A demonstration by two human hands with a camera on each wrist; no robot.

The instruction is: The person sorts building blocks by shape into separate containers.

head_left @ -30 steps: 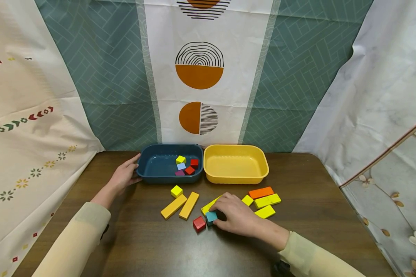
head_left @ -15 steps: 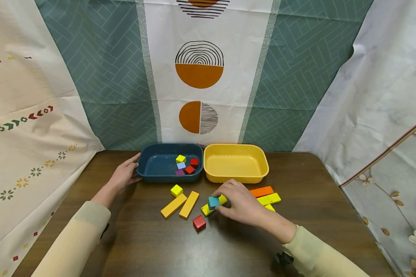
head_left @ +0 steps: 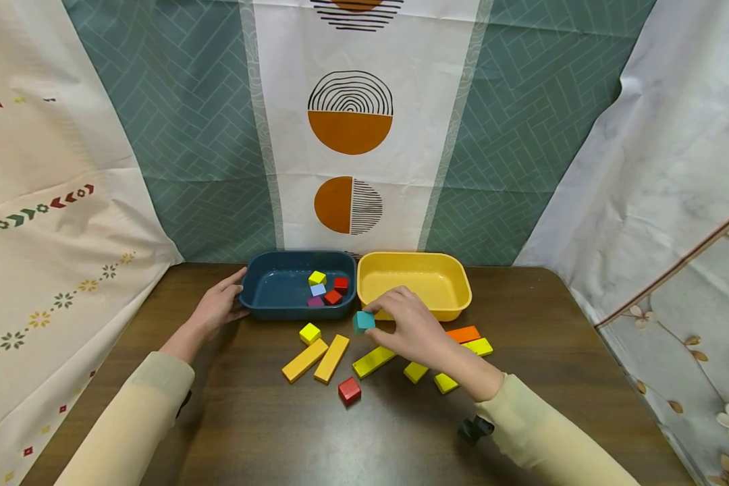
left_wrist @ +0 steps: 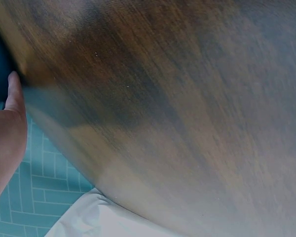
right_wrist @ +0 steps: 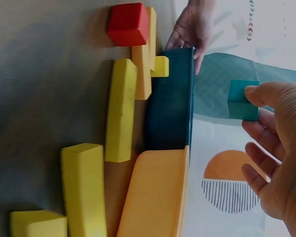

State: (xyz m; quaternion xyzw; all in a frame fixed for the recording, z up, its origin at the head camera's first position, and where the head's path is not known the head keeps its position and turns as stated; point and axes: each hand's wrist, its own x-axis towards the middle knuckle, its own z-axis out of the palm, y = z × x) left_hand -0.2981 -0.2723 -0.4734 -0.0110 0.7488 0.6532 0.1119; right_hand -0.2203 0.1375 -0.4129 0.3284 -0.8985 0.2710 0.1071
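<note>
Between its thumb and fingertips my right hand (head_left: pixel 408 324) pinches a teal cube (head_left: pixel 363 322), lifted above the table near the front of the two trays. The right wrist view shows the teal cube (right_wrist: pixel 243 99) held at the thumb tip, other fingers loosely bent. My left hand (head_left: pixel 215 312) touches the left end of the dark blue tray (head_left: pixel 279 314), its fingers fairly straight against the outer wall. Inside that tray lie several small cubes: yellow, light blue, purple and red. The yellow tray (head_left: pixel 464 293) stands beside it, partly behind my right hand.
On the brown table (head_left: pixel 267 432) lie a red cube (head_left: pixel 349 391), a yellow cube (head_left: pixel 309 334), two orange-yellow blocks (head_left: pixel 331 359) and a long yellow block (head_left: pixel 373 362). More yellow blocks (head_left: pixel 446 383) and an orange block (head_left: pixel 464 335) lie right, partly hidden by my right arm.
My right hand has picked the teal cube up from beside the red cube and carried it up and forward toward the trays. My left hand stays at the blue tray.
</note>
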